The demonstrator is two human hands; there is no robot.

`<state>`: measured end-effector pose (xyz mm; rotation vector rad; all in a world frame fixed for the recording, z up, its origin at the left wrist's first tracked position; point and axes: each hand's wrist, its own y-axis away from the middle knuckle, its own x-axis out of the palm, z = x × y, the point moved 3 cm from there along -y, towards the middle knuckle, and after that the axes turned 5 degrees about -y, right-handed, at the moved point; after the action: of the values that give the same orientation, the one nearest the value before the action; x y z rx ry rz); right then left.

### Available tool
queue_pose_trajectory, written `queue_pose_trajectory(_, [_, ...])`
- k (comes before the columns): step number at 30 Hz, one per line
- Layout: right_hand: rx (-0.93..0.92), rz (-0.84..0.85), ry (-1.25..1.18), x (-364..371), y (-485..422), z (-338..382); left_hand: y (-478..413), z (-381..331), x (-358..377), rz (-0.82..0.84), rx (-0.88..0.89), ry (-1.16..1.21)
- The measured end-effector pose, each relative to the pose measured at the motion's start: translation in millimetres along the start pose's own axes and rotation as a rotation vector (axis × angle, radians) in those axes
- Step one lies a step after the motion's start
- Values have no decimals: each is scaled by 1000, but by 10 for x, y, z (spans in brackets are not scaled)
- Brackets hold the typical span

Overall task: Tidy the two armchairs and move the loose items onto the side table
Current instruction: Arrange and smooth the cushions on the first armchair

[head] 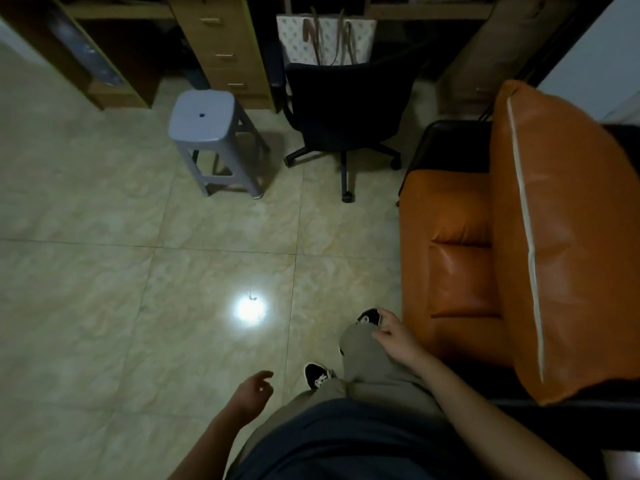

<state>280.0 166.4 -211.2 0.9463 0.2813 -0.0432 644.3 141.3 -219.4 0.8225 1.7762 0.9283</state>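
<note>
Both hands hang loose and empty: left hand (254, 388) at seven o'clock, right hand (394, 332) at five. One armchair (460, 254) at three o'clock shows a bare seat with its cushion (568, 237) propped up. I see no loose items or side table, so I judge this chair done and the rest unclear.

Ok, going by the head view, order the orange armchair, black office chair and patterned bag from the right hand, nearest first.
1. Orange armchair, just to the right of the right hand.
2. Black office chair, farther ahead, at centre.
3. Patterned bag, behind that chair, at the back.
</note>
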Motion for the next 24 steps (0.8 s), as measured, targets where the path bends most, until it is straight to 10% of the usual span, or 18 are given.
queue_pose_trajectory(11, [39, -40, -55, -1077, -941, 711, -998, -1370, -1153, -77, 8, -8])
queue_pose_trajectory(24, [-233, -528, -238, -2890, -932, 1499, -1963, -5074, -1820, -16, 649, -338])
